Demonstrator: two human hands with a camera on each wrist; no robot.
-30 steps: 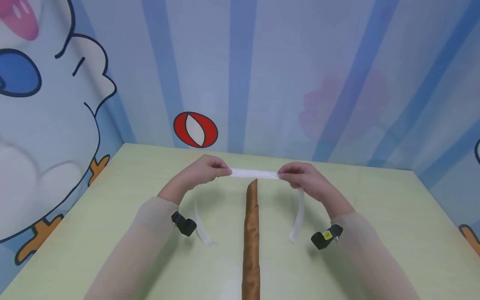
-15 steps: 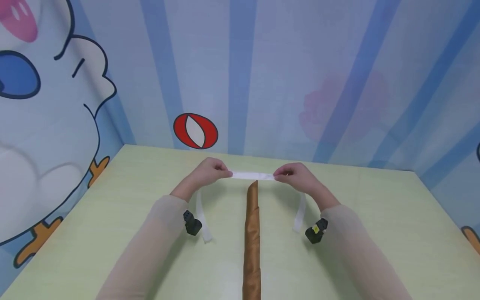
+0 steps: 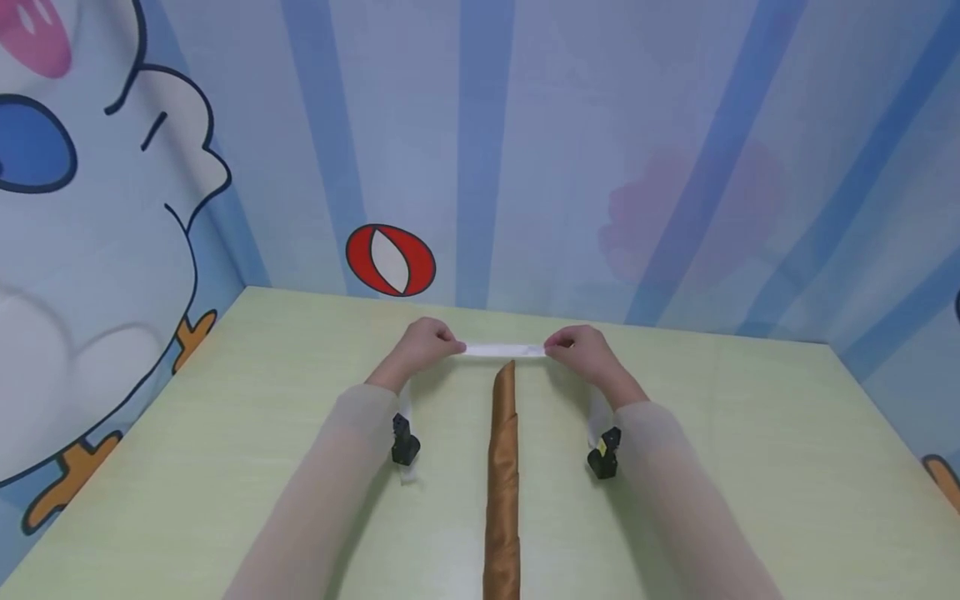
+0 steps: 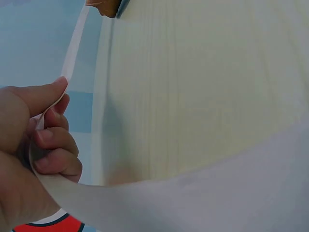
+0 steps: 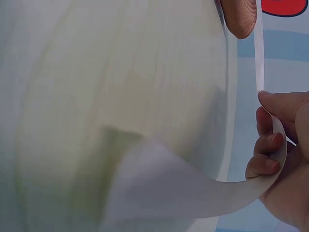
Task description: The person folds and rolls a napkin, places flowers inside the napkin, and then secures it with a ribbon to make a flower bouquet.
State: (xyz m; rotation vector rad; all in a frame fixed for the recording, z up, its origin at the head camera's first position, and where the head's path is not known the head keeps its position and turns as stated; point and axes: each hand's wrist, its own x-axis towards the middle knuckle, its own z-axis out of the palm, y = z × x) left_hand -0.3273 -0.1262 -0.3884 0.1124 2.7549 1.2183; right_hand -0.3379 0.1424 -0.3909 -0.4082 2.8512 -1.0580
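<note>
A white ribbon [image 3: 504,351] is stretched level between my two hands. My left hand [image 3: 422,343] pinches it between thumb and fingers, and my right hand [image 3: 587,352] pinches it the same way on the other side. Both loose ends hang below the hands; in the left wrist view one tail of the ribbon [image 4: 193,198] sweeps past the palm, and in the right wrist view the other end droops out of the curled fingers [image 5: 264,164]. Just below the taut stretch lies the pointed tip of a long, shiny brown fabric roll [image 3: 503,483], twisted in folds.
A pale yellow-green tabletop [image 3: 712,433] spreads under everything. Behind it stands a blue striped backdrop [image 3: 555,167] with a printed red and white ball [image 3: 391,260]; a white cartoon figure [image 3: 90,350] is printed on the left side. Small black cameras [image 3: 406,442] sit on both wrists.
My hands have come a little closer together, mostly the right moving left, so the taut stretch of ribbon is shorter. Both forearms have swung inward. The brown roll stays put.
</note>
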